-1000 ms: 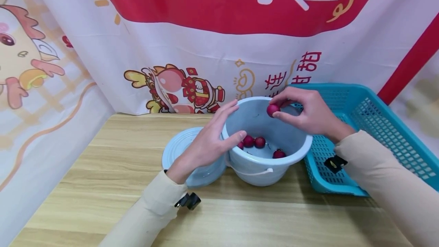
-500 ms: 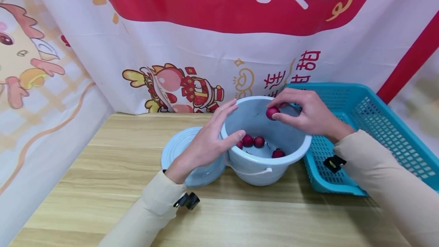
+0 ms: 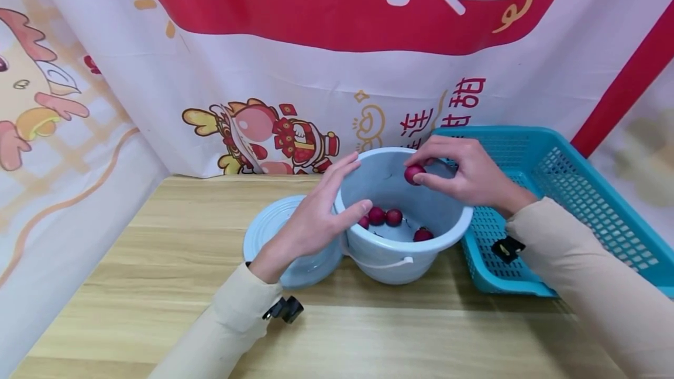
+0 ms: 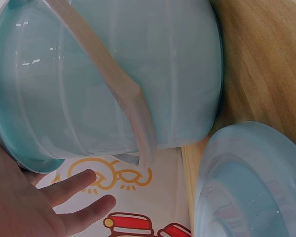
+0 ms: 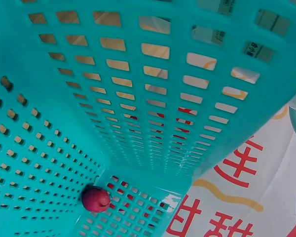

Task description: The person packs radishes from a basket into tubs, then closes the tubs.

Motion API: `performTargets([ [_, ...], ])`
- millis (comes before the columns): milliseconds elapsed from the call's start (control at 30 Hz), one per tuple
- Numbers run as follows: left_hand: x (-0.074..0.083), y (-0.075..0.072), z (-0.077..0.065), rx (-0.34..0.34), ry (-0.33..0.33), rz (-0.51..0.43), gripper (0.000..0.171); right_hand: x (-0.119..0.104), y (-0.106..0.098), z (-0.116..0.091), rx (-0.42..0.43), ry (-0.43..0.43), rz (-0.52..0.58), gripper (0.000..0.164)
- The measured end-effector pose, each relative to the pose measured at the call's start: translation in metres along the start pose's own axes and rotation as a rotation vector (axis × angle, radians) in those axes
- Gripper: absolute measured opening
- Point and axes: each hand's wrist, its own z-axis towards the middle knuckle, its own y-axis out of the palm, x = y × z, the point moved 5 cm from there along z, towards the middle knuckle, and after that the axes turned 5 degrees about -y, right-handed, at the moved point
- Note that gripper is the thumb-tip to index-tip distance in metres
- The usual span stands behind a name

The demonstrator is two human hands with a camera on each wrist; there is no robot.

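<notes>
A light blue bucket (image 3: 395, 265) with a white handle (image 4: 108, 74) stands upright on the wooden table. Several small, round red radishes (image 3: 394, 217) lie on its bottom, some with thin dark roots. My left hand (image 3: 310, 224) is at the bucket's left rim, fingers straight and spread, thumb reaching over the edge. Between thumb and fingertips, my right hand (image 3: 471, 171) pinches a red radish (image 3: 414, 175) within the bucket's mouth, near the back wall. In the right wrist view the held radish is out of sight; another radish (image 5: 95, 199) lies in the teal basket (image 5: 153, 182).
Left of the bucket a round light blue lid (image 3: 263, 233) lies on the table (image 3: 174, 250), partly under my left forearm. The perforated basket's rim (image 3: 505, 286) stands close to the bucket's right side. A printed white and red cloth (image 3: 316, 69) hangs behind.
My right hand has lowered the radish slightly into the bucket's mouth. The left hand keeps its place at the rim. The whole head view has shifted a little.
</notes>
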Motion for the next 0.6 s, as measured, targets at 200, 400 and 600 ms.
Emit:
performTargets([
  [200,-0.0006,0.0005,0.0006,0.000,0.007,-0.005,0.078,-0.0008,-0.0007,-0.0003,0.000,0.011,0.000,0.035],
  [400,-0.0018,0.0009,0.0004,-0.002,0.000,-0.010,0.078,-0.0030,-0.0008,-0.0005,-0.007,0.014,0.003,0.034],
  [600,-0.0019,-0.0008,-0.0014,0.004,-0.002,-0.005,0.078,-0.0052,0.0001,0.0014,-0.015,0.003,0.004,0.033],
])
